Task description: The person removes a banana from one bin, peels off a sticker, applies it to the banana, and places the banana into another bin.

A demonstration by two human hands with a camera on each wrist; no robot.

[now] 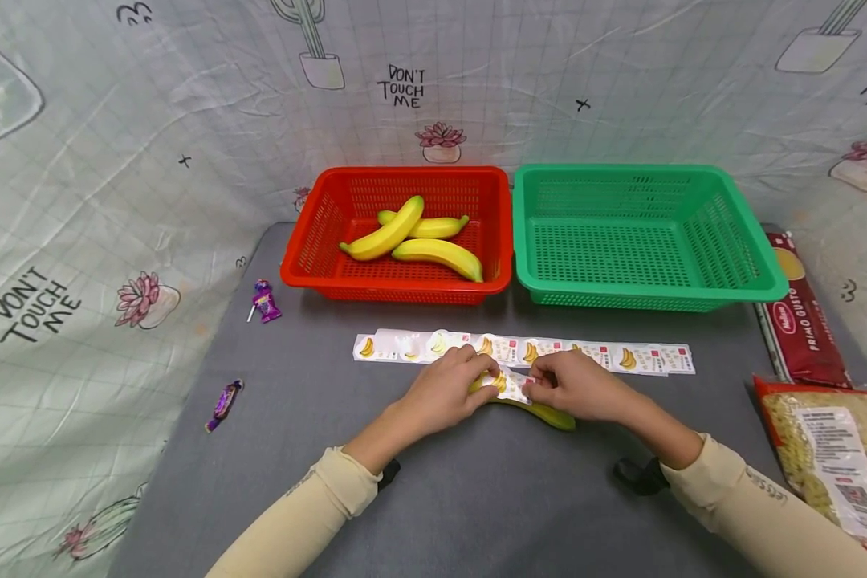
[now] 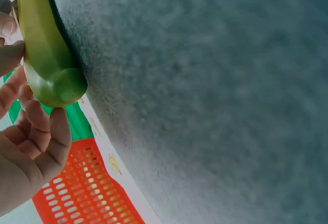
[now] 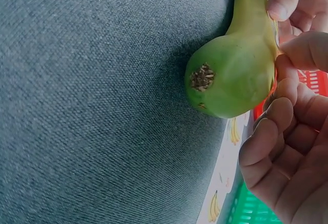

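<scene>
A banana [image 1: 552,417] lies on the grey table, yellow-green with greenish ends, below the middle of the head view. A white sticker [image 1: 509,385] printed with bananas lies across its upper side. My left hand [image 1: 449,384] holds the banana's left end, thumb and fingertips at the sticker's left edge. At the sticker's right edge, my right hand [image 1: 585,387] pinches with thumb and forefinger. In the left wrist view, the left fingers curl beside the rounded banana end [image 2: 51,60]. The right wrist view shows the brown-tipped end [image 3: 225,75] beside the right fingers.
Banana-printed label strips [image 1: 628,359] lie just beyond the hands. Behind them stand a red basket [image 1: 397,292] holding three bananas and a green basket [image 1: 621,297]. Two purple-wrapped sweets, a lollipop [image 1: 266,302] and a candy [image 1: 224,405], lie left. A red packet [image 1: 802,321] and a pasta bag [image 1: 831,457] lie right.
</scene>
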